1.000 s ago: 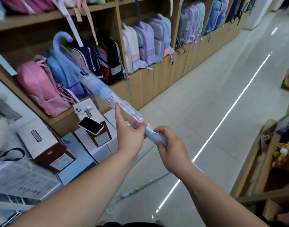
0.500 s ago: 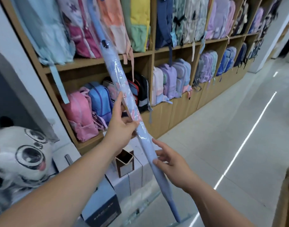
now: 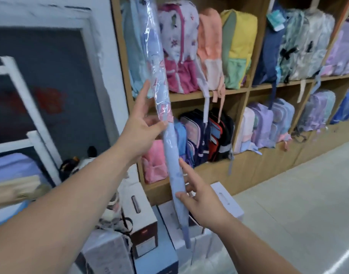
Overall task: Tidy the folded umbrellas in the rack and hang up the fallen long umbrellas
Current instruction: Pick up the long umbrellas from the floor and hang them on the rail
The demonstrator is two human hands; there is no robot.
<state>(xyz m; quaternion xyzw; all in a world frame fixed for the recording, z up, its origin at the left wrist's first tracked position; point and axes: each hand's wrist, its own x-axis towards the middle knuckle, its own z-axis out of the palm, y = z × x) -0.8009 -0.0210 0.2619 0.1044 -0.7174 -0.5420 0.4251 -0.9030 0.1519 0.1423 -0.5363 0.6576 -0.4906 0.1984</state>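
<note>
A long light-blue umbrella in clear plastic wrap stands almost upright in front of the shelves. Its top runs out of the frame above and its tip points down at the boxes. My left hand holds its middle, thumb across the front and fingers behind. My right hand holds the lower part between thumb and fairly straight fingers. A white frame, possibly the rack, stands blurred at the left; no folded umbrellas can be made out.
Wooden shelves full of backpacks fill the background right behind the umbrella. White and dark boxes are stacked on the floor below my hands. A plush toy lies at the left. Pale tiled floor stretches to the right.
The umbrella has swung from lying slanted to nearly upright and has risen. My view has turned up and left. My right hand has slid down the shaft; my left keeps hold of the middle.
</note>
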